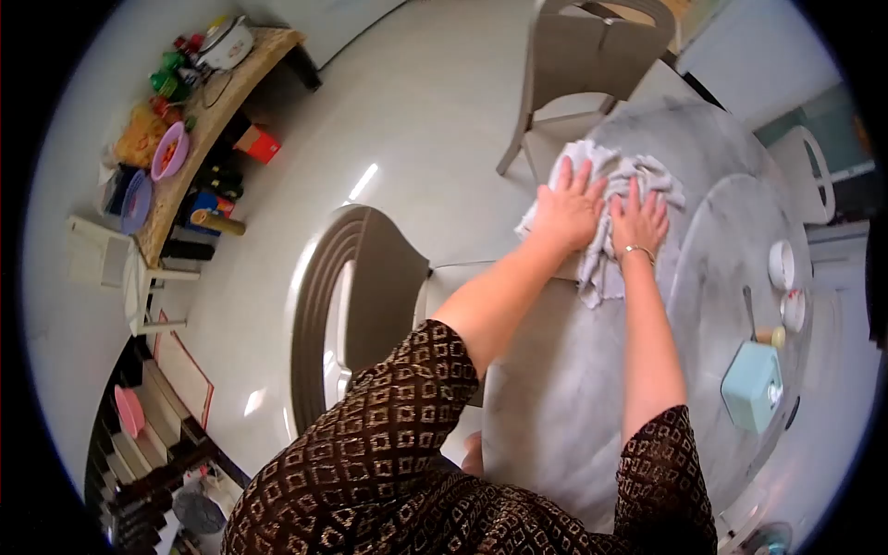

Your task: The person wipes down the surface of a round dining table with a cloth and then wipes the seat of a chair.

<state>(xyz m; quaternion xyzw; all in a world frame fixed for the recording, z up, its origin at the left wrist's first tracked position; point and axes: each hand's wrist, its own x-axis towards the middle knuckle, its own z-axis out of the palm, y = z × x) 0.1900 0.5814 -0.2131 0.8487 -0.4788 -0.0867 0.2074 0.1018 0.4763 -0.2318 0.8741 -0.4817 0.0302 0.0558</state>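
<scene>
A crumpled whitish cloth (601, 277) lies on the grey marbled table (555, 370), bunched up near the edge by a chair. My left hand (569, 215) presses flat on the cloth's left part, fingers spread and pointing away from me. Beside it, my right hand (640, 225) rests palm down on the right part, its fingers also stretched apart. A bracelet circles my right wrist. Both palms are hidden against the fabric, and neither hand's fingers wrap around it.
On the raised round turntable (708, 277) stand a mint-green tissue box (751, 387) and white bowls (782, 265). One chair (370, 287) is at the table's left, another chair (592, 55) at its far side. A cluttered sideboard (208, 129) runs along the left wall.
</scene>
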